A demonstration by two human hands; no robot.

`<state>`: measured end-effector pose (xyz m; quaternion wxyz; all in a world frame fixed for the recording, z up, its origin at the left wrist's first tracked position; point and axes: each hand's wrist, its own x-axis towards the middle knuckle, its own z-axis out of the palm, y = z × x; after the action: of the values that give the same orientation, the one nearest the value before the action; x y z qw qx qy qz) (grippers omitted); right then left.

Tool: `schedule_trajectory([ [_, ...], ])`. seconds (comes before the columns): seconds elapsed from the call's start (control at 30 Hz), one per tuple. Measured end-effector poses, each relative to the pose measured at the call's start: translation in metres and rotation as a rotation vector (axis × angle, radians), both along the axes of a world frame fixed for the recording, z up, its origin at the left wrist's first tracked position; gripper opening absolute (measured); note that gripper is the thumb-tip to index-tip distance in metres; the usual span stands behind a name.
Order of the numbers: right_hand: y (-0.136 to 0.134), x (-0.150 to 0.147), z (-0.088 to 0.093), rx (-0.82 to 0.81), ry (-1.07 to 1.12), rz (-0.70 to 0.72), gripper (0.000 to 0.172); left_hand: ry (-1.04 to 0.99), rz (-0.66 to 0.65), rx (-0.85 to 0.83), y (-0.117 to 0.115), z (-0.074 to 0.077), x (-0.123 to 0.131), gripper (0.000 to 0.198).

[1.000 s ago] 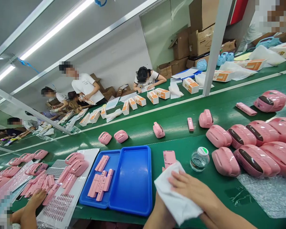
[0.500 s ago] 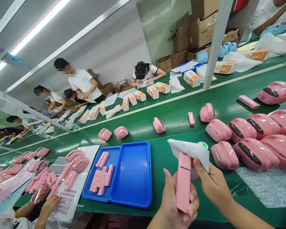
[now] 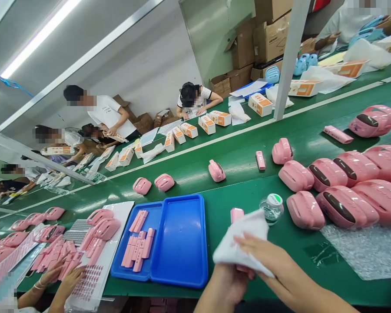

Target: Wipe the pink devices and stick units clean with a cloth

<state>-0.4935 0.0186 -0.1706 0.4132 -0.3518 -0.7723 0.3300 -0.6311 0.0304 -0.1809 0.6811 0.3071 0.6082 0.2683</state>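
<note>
My left hand (image 3: pixel 226 284) is closed around a slim pink plastic piece (image 3: pixel 236 214); only its top end and a bit near the fingers show. A white cloth (image 3: pixel 239 239) covers most of the piece. Over the cloth lies my right hand (image 3: pixel 269 256), pressing it against the piece, its fingers partly stretched along the fabric. Just beyond the cloth stands a small clear bottle (image 3: pixel 271 212) with a green and white top. To the left are two blue trays (image 3: pixel 179 239); several slim pink pieces (image 3: pixel 138 248) lie in the left one.
Rounded pink housings (image 3: pixel 348 208) crowd the right side, beside bubble wrap (image 3: pixel 361 252). More housings stand along the green belt (image 3: pixel 189 169). At lower left a co-worker's hands (image 3: pixel 67 278) handle pink pieces by a sticker sheet (image 3: pixel 93 278). A metal post (image 3: pixel 288 65) rises beyond the belt.
The cloth has come down over the front of the pink piece, with my right hand now flat on it. The bottle behind is uncovered. The view has shifted slightly.
</note>
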Motion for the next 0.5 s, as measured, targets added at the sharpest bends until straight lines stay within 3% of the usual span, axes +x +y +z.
schedule_trajectory([
  [0.07, -0.003, 0.012, -0.002, -0.127, -0.089, 0.084, 0.026, 0.153, -0.074, 0.052, 0.006, -0.018, -0.023, 0.054],
  [0.13, -0.006, 0.023, -0.007, -0.296, -0.090, 0.035, 0.030, 0.352, -0.176, 0.098, 0.009, -0.035, -0.048, 0.041],
  [0.23, -0.010, 0.038, -0.022, -0.316, -0.110, -0.067, 0.031, 0.671, -0.335, 0.129, 0.010, -0.055, -0.070, 0.034],
  [0.37, -0.014, 0.054, -0.047, -0.242, -0.216, -0.101, 0.028, 0.927, -0.504, 0.100, 0.015, -0.067, -0.061, 0.028],
  [0.5, -0.011, 0.061, -0.056, -0.212, -0.243, -0.135, 0.032, 1.035, -0.566, 0.036, 0.035, -0.078, -0.040, 0.031],
])
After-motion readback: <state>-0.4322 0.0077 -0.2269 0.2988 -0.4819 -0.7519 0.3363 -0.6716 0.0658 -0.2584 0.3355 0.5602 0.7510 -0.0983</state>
